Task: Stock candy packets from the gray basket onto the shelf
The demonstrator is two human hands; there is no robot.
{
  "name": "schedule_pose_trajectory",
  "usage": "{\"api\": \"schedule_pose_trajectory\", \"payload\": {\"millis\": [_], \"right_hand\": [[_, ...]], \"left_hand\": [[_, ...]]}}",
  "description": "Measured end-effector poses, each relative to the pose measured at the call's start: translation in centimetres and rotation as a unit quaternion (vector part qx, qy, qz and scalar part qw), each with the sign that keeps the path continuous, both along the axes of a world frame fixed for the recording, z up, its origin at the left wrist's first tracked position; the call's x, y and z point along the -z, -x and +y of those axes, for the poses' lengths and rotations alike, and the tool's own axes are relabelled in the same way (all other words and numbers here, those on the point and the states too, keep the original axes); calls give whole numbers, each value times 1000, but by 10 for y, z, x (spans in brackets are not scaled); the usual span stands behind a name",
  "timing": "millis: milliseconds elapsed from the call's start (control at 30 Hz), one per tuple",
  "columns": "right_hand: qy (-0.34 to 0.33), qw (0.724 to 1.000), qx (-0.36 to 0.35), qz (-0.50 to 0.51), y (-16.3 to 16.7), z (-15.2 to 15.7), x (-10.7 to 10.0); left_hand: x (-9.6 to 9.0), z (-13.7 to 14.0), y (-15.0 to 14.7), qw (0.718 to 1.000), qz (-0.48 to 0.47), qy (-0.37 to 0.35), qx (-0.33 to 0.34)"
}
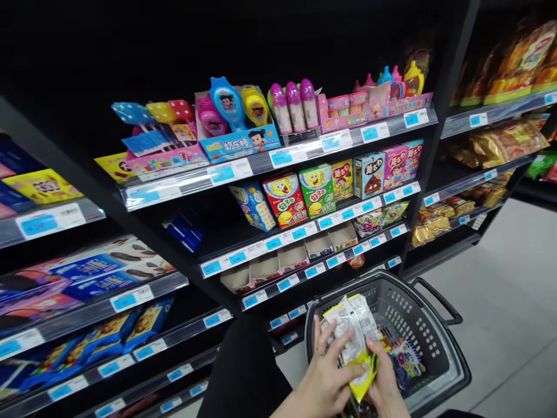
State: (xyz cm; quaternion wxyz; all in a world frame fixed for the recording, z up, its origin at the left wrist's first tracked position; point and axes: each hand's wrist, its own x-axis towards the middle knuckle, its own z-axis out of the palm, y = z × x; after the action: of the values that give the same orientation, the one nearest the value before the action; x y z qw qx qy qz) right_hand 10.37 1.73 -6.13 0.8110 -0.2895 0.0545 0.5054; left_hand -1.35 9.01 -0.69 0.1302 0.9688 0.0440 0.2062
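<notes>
Over a dark grey shopping basket [448, 331], both hands grip a small bunch of snack packets [350, 328], white-backed with yellow edges. My left hand [328, 368] lies across them from the left, its fingers over the white backs and its thumb on a yellow packet [362, 383] in front. My right hand [385, 374] closes on the bunch from the right, its thumb near the middle. Beneath, several colourful packets [407, 357] lie inside the basket, partly covered by the hands.
A black shelf unit holds boxed snacks [285, 200], toy-shaped candies [228, 104] and open cardboard trays [296, 255]. Cookie bags [104, 339] sit on the left shelves, gold-wrapped bags [496, 145] on the right. The basket's handle [439, 299] leans outward over the grey floor [513, 290].
</notes>
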Motion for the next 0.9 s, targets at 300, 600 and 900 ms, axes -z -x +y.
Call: {"api": "schedule_pose_trajectory", "payload": {"millis": [300, 600, 900], "right_hand": [[19, 997, -66, -46, 44, 9, 17], [43, 991, -93, -91, 71, 9, 25], [216, 959, 62, -169, 34, -4, 26]], "left_hand": [[42, 11, 13, 720, -201, 614, -253], [65, 38, 43, 443, -275, 844, -127], [64, 71, 63, 364, -266, 886, -112]]}}
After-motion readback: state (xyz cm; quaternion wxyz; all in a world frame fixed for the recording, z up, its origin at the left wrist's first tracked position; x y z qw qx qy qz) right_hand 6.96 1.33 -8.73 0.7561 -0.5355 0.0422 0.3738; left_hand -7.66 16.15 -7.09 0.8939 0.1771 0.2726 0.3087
